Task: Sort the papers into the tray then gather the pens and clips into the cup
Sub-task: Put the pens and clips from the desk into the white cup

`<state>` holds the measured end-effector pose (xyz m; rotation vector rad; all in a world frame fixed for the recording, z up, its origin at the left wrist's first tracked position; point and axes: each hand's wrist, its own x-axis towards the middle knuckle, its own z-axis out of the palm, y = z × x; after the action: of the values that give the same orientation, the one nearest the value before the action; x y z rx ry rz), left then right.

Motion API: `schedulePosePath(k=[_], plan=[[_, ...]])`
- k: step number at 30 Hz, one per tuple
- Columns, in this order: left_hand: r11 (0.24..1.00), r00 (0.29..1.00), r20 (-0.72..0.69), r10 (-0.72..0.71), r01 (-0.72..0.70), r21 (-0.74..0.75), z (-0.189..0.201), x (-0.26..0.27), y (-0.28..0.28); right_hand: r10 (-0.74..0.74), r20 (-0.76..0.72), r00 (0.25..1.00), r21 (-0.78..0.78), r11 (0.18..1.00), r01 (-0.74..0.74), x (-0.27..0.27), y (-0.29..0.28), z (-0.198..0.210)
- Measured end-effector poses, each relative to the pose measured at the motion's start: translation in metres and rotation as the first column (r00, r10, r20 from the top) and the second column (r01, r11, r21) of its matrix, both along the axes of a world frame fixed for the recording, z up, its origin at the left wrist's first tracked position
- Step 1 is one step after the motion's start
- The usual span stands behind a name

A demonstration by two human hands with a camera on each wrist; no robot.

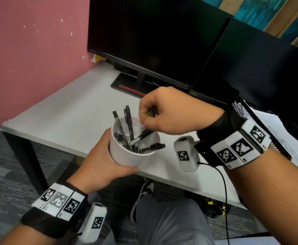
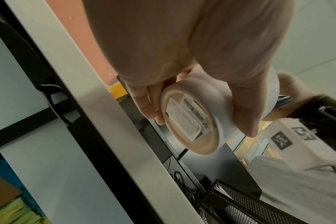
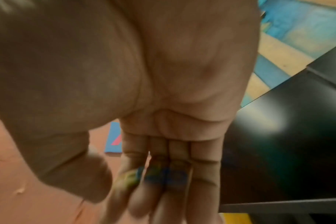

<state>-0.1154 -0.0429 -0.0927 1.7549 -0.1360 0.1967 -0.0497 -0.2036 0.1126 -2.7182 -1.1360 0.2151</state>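
Observation:
My left hand [image 1: 117, 156] grips a white cup [image 1: 127, 157] held above the desk's front edge, thumb in front and fingers [image 2: 146, 106] behind it. Several black pens [image 1: 129, 128] stand and lean inside the cup. The left wrist view shows the cup's labelled base [image 2: 190, 121]. Just over the cup's far rim, my right hand [image 1: 147, 114] is curled, pinching small coloured clips [image 1: 149, 114]. In the right wrist view the clips [image 3: 128, 178] are a yellow-green and blue blur at my fingertips.
Two dark monitors [image 1: 153, 41] stand at the back of the white desk [image 1: 65, 112]. A black mesh tray [image 1: 241, 108] with papers [image 1: 286, 138] sits at the right, partly behind my right wrist. A pink wall closes the left side.

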Motion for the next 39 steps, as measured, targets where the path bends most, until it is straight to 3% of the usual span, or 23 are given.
schedulePosePath(k=[2, 4, 7, 9, 10, 12, 16, 19, 21, 25, 28, 32, 36, 39], plan=[[1.000, 1.000, -0.003, -0.013, 0.013, 0.000, 0.000, 0.001, 0.000, 0.048, -0.067, 0.997, 0.059, 0.997, -0.045, -0.002, 0.001, -0.003], [1.000, 1.000, -0.003, -0.007, 0.007, 0.004, -0.001, 0.001, 0.002, 0.006, -0.086, 0.996, 0.209, 0.978, 0.012, 0.015, -0.007, -0.006], [1.000, 1.000, -0.009, 0.026, -0.026, 0.009, -0.002, 0.001, 0.006, -0.231, -0.098, 0.968, 0.420, 0.872, 0.251, 0.061, -0.035, -0.018], [0.999, 0.999, -0.010, 0.044, -0.044, 0.015, -0.002, 0.000, 0.009, -0.456, -0.133, 0.880, 0.447, 0.765, 0.464, 0.098, -0.064, -0.036], [0.999, 0.999, -0.009, 0.048, -0.048, 0.012, -0.001, 0.000, 0.009, -0.543, -0.160, 0.825, 0.418, 0.719, 0.555, 0.118, -0.084, -0.048], [0.999, 0.999, -0.005, 0.052, -0.052, 0.002, -0.001, 0.001, 0.011, -0.663, -0.148, 0.734, 0.217, 0.702, 0.678, 0.149, -0.123, -0.072], [0.998, 0.998, -0.007, 0.056, -0.056, 0.015, -0.002, 0.003, 0.012, -0.798, -0.022, 0.602, -0.204, 0.593, 0.779, 0.175, -0.180, -0.117], [0.999, 0.999, -0.007, 0.051, -0.051, 0.009, -0.003, 0.003, 0.011, -0.734, 0.100, 0.671, -0.408, 0.585, 0.701, 0.178, -0.199, -0.145], [0.999, 0.999, -0.011, 0.050, -0.050, 0.008, -0.003, 0.003, 0.011, -0.684, 0.142, 0.716, -0.449, 0.600, 0.662, 0.179, -0.197, -0.154], [0.999, 0.999, -0.006, 0.039, -0.039, -0.008, -0.004, 0.003, 0.011, -0.687, 0.215, 0.694, -0.482, 0.544, 0.687, 0.169, -0.181, -0.152], [0.999, 0.999, -0.009, 0.040, -0.040, -0.012, -0.004, 0.003, 0.010, -0.725, 0.211, 0.655, -0.375, 0.559, 0.739, 0.160, -0.173, -0.153], [0.999, 0.999, -0.009, 0.034, -0.034, -0.007, -0.002, 0.002, 0.009, -0.766, 0.055, 0.640, -0.168, 0.625, 0.763, 0.148, -0.164, -0.153], [0.999, 0.999, -0.009, 0.040, -0.040, 0.014, -0.001, 0.000, 0.007, -0.665, -0.263, 0.699, 0.178, 0.679, 0.712, 0.125, -0.129, -0.122], [0.999, 0.999, -0.012, 0.044, -0.043, 0.022, -0.001, 0.000, 0.006, -0.447, -0.299, 0.843, 0.441, 0.719, 0.537, 0.092, -0.084, -0.079]])
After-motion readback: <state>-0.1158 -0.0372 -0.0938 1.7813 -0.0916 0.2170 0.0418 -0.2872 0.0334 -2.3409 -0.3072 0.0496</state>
